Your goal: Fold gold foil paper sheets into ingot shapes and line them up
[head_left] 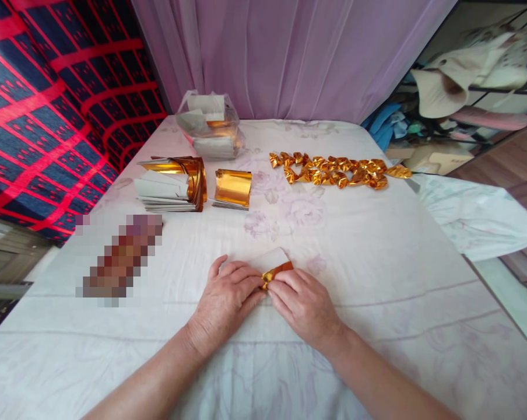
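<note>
White floral bed sheet [377,245] fills the frame; at lower centre, left hand [224,300] and right hand [305,303] pinch their fingers on a gold foil paper [277,269], pressing it flat to crease.

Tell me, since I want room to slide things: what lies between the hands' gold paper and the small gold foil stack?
The head view shows only bare flowered cloth between the gold paper and the small gold foil stack.

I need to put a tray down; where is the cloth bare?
Bare: the wide stretch right of the hands, below the folded gold pieces; also the near left corner. Crowded: the far left, with foil stacks and a bag.
</note>
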`<move>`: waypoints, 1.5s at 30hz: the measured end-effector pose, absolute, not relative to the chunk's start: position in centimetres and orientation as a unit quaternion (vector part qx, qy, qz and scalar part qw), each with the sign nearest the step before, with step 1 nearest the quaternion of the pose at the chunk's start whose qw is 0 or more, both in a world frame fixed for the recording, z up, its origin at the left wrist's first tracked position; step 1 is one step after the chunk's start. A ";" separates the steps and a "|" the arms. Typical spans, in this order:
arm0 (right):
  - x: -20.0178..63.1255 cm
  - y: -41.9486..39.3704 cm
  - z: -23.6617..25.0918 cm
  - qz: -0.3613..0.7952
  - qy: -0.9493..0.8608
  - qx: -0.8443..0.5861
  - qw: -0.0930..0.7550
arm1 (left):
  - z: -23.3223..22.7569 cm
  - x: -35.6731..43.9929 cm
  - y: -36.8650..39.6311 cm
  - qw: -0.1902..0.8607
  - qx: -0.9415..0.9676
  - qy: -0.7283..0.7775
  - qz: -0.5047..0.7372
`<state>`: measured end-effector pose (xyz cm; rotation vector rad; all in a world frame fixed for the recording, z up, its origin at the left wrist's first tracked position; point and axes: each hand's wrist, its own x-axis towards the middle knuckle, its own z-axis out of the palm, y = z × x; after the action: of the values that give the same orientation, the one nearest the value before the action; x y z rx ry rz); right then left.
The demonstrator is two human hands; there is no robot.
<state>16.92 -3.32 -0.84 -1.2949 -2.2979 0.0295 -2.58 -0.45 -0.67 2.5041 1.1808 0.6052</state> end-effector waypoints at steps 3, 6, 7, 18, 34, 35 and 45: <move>16.9 -3.3 -0.8 0.013 -0.844 -0.476 0.246 | -0.6 -2.5 -0.4 0.147 0.874 0.413 0.210; 16.8 -3.4 -0.7 0.012 -0.842 -0.474 0.258 | -0.5 -2.5 -0.4 0.152 0.869 0.416 0.222; 16.7 -3.4 -0.7 0.011 -0.841 -0.474 0.261 | -0.5 -2.4 -0.4 0.152 0.867 0.417 0.227; 16.9 -3.3 -1.1 0.057 -0.799 -0.521 0.295 | -0.7 -2.6 -0.5 0.148 0.853 0.434 0.251; 17.0 -3.0 -1.5 0.075 -0.775 -0.542 0.316 | -0.5 -2.7 -0.3 0.162 0.855 0.429 0.240; 17.1 -3.0 -1.5 0.072 -0.780 -0.537 0.314 | -0.5 -2.7 -0.3 0.162 0.856 0.429 0.239; 17.1 -3.0 -1.5 0.091 -0.783 -0.541 0.295 | -0.7 -2.7 -0.3 0.157 0.856 0.435 0.232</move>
<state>17.08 -2.96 -1.52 -1.4387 -2.0834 0.2433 -2.71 -0.34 -0.70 2.4488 1.2445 0.6648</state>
